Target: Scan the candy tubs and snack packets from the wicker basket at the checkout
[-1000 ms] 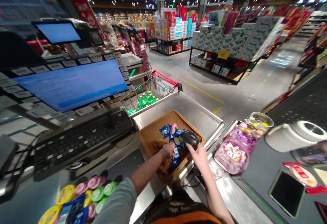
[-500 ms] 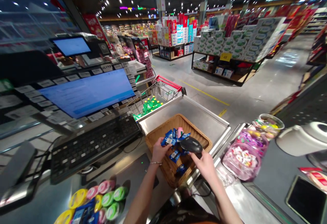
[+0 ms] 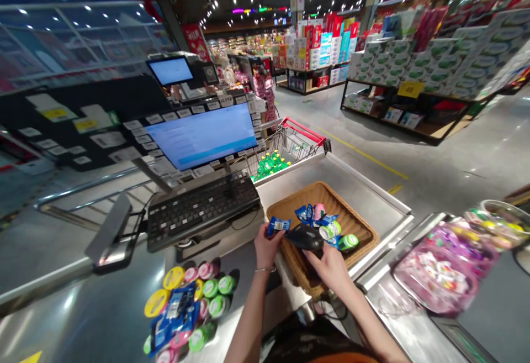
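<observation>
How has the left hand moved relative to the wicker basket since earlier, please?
Yes: the left hand, holding a blue packet, moved leftward to the rim of the wicker basket.

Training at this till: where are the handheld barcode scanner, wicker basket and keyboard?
Handheld barcode scanner (image 3: pixel 304 237), head view, black top.
Wicker basket (image 3: pixel 321 188), head view, far rim.
Keyboard (image 3: pixel 202 208), head view, keys.

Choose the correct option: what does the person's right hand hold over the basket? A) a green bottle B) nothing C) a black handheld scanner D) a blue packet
C. The right hand grips the black handheld scanner above the wicker basket, while the left hand holds a blue packet.
</observation>
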A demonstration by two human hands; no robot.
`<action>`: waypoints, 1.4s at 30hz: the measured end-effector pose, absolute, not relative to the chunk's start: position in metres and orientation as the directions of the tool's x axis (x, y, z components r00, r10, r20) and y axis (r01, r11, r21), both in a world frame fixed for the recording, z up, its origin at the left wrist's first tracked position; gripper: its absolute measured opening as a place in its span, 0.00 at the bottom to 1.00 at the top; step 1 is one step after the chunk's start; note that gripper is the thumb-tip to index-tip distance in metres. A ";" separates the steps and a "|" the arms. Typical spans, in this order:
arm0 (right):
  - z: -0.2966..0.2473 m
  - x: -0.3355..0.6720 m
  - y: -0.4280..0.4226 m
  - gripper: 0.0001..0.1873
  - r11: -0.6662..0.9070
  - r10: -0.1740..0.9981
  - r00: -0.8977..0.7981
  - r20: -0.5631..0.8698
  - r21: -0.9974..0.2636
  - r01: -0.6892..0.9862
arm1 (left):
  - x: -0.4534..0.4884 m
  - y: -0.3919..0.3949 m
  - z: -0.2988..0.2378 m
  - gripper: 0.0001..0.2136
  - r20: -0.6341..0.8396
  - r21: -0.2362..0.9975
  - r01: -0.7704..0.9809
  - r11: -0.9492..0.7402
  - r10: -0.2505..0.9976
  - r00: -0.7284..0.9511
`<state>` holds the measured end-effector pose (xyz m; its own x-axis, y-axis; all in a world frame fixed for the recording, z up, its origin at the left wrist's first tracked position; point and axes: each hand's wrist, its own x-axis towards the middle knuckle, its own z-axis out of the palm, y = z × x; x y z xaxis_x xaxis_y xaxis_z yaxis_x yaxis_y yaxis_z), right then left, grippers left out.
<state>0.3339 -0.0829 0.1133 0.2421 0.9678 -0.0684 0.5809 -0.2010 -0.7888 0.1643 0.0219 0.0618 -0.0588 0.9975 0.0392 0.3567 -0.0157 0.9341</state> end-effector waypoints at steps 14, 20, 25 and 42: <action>0.107 0.322 -0.085 0.18 -0.180 0.967 0.250 -0.037 -0.796 0.578 | 0.152 0.013 0.062 0.16 0.038 0.891 0.454 0.010 0.995 -0.097; 0.101 0.318 -0.082 0.23 -0.192 0.959 0.277 -0.058 -0.853 0.486 | 0.143 0.009 0.066 0.16 0.031 0.930 0.366 0.020 0.991 -0.132; 0.098 0.310 -0.080 0.25 -0.183 0.968 0.242 -0.072 -0.862 0.473 | 0.131 0.003 0.063 0.17 0.035 0.933 0.360 0.026 0.986 -0.164; 0.098 0.254 -0.079 0.24 -0.082 0.995 0.000 -0.096 -0.850 0.520 | -0.054 -0.065 0.047 0.23 0.002 0.250 0.782 0.571 0.807 -0.590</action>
<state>0.2539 -0.0786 0.0982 0.0005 0.9954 -0.0955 0.5202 -0.0818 -0.8501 -0.0536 -0.0651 0.0468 -0.5902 0.8072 0.0018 0.7818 0.5711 0.2504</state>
